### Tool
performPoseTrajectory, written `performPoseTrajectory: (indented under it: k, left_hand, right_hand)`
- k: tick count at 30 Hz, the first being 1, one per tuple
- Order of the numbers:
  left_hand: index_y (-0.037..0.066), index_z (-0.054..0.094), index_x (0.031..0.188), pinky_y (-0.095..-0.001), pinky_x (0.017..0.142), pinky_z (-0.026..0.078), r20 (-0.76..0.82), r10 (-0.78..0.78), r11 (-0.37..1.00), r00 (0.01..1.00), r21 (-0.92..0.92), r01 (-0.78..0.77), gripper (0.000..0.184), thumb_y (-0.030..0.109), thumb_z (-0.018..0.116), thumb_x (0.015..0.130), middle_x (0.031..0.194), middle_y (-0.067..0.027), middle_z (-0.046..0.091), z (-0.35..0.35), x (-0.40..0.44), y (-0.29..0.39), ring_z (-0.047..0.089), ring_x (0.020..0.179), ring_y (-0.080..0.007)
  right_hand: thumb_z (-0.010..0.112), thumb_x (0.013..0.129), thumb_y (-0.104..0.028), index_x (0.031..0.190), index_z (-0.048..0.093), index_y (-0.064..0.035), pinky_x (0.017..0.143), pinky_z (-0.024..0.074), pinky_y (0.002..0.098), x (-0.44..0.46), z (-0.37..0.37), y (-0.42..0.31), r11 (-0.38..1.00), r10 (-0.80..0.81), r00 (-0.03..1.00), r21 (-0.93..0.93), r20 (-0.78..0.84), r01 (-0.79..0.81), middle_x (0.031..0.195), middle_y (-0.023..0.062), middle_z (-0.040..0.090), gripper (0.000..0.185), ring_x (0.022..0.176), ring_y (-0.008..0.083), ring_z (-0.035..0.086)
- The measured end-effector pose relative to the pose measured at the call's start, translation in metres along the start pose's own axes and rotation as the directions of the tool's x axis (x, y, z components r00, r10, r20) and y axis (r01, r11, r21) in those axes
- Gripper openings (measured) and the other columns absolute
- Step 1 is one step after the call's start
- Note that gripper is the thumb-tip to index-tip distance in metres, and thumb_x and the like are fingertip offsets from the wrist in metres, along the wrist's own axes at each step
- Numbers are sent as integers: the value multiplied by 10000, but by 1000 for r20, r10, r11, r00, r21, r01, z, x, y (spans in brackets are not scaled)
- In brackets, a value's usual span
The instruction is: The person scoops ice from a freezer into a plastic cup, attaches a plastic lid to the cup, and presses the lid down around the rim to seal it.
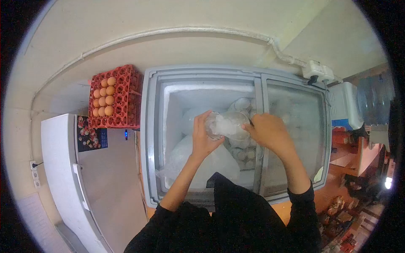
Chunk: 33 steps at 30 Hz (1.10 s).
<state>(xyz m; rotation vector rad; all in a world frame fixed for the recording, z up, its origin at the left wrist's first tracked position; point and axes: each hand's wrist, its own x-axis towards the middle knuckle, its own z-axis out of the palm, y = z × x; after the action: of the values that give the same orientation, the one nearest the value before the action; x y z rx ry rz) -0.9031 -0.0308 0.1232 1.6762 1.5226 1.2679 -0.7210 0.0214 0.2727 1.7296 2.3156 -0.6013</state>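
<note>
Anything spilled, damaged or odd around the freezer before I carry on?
No spill or damage stands out: the ice is at the cup and scoop, above the open freezer. The one mild oddity is rough white frost along its inner edge, which looks like heavy build-up.

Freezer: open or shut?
Partly open: the picture's left side of the freezer exposes a pale bag, while a hazy glass lid covers the right.
</note>
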Motion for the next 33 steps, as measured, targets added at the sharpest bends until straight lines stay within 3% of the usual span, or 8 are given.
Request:
performPoseTrajectory:
  k: [8,13,17,20,26,28,30,33]
  left_hand:
    - [52,346,1365,-404,949,429,-28,-54,997,998,-48,52,953,79,796,526,1187,-169,461,7,-3,-9,494,1098,-328]
    - [57,181,1436,-392,949,455,-24,-118,988,993,-108,115,1083,111,823,566,1181,-160,460,8,-3,-11,526,1099,-292]
    - [61,166,1441,-390,945,454,-54,-94,993,994,-83,90,1090,125,827,576,1179,-160,461,5,-4,-21,526,1094,-286]
    - [58,170,1440,-387,946,452,-55,-119,990,991,-86,114,1081,141,829,588,1191,-158,453,-6,0,-19,517,1100,-282]
    - [47,167,1437,-407,959,442,-153,-85,996,985,-47,79,1106,222,856,590,1259,-156,404,-51,11,-13,498,1131,-289]
    - [-2,195,1420,-385,941,452,-274,90,987,958,152,-49,1081,205,863,595,1233,-160,440,-80,16,-1,495,1137,-263]
    - [-16,191,1415,-385,957,449,-336,161,984,928,123,-126,1109,233,878,582,1271,-163,409,-107,21,1,474,1174,-263]
    - [-18,185,1414,-396,987,440,-453,170,961,875,273,-46,1123,256,883,578,1309,-175,387,-148,20,8,487,1171,-273]
  right_hand:
    - [615,848,-374,807,661,-11,654,508,470,-6,-15,0,998,11,1000,-62,8,-10,777,195,655,368,729,369,653]
    - [627,839,-342,779,658,-13,621,499,458,-9,-15,-10,995,-27,994,-100,-105,16,723,195,643,336,683,370,644]
    - [628,836,-329,778,665,-12,612,493,460,-14,-25,-11,993,-100,977,-87,-189,85,695,200,632,324,678,363,642]
    - [627,837,-321,784,669,-8,617,488,477,-13,-32,-12,996,-20,976,-91,-216,0,694,201,631,320,687,366,641]
    - [594,850,-368,794,656,10,683,492,499,6,-18,-4,981,188,981,40,56,-190,800,222,652,388,787,385,642]
    - [566,858,-352,867,656,16,738,509,482,23,16,-5,976,218,976,6,13,-218,881,229,660,379,843,388,646]
    - [565,851,-345,1030,621,3,809,493,466,59,63,-7,963,260,954,30,149,-268,971,232,647,396,935,383,627]
    - [562,842,-291,1137,565,1,844,494,460,114,131,-15,965,233,940,63,251,-256,1054,211,643,415,1000,370,619]
